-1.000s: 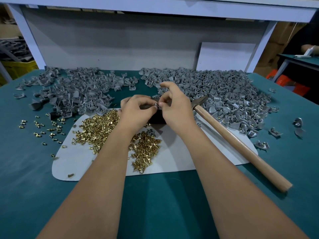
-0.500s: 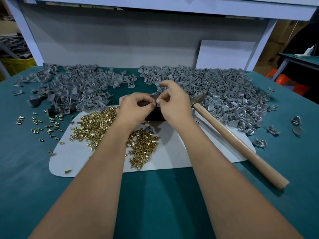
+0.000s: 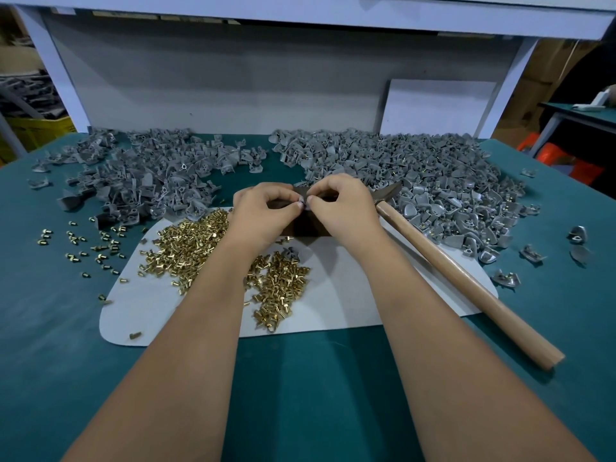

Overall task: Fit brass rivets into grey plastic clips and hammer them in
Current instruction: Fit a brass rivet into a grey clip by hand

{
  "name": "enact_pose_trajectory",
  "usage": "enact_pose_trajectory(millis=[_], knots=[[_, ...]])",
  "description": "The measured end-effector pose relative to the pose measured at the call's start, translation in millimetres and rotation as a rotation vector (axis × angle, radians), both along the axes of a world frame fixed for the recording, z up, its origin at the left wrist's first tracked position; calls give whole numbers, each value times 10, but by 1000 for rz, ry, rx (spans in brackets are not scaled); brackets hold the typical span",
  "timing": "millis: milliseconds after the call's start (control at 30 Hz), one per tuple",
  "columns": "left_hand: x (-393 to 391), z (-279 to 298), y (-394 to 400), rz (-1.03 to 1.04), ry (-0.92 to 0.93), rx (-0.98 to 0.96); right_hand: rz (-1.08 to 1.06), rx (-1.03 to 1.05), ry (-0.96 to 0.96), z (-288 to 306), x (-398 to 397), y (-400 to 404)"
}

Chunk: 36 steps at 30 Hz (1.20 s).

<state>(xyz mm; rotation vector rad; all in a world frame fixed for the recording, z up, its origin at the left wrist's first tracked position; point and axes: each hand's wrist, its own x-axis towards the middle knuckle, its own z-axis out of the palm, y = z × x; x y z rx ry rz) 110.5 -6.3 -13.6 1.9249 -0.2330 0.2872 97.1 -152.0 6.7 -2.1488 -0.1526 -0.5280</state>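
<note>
Green bench [image 3: 300,395] unchanged; both hands' fingers [image 3: 293,203] still pinching clip [image 3: 301,204].

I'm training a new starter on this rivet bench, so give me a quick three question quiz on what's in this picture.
1. True or false: the hammer is being swung.
2. The brass rivets mostly lie on: A) the white mat, B) a tray, C) the shelf.
3. Which hand is nearer the hammer?

Key:
1. False; it lies on the table, unheld.
2. A.
3. The right hand; it and the left hand pinch a small piece between their fingertips.
</note>
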Motion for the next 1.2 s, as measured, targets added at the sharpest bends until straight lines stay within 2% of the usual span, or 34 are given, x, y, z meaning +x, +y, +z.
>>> enact_pose_trajectory(millis=[367, 533, 867, 1033, 1200], knots=[[-8, 9, -9, -5, 20, -15, 4, -17, 27, 22, -29, -1], [-25, 12, -36, 24, 16, -8, -95, -183, 92, 87, -6, 65], [-66, 23, -63, 35, -2, 5, -243, -190, 148, 116, -39, 192], [-73, 25, -52, 27, -1, 39, -67, 4, 83, 17, -83, 60], [-72, 39, -59, 39, 0, 30, -44, 250, 94, 20, -64, 25]])
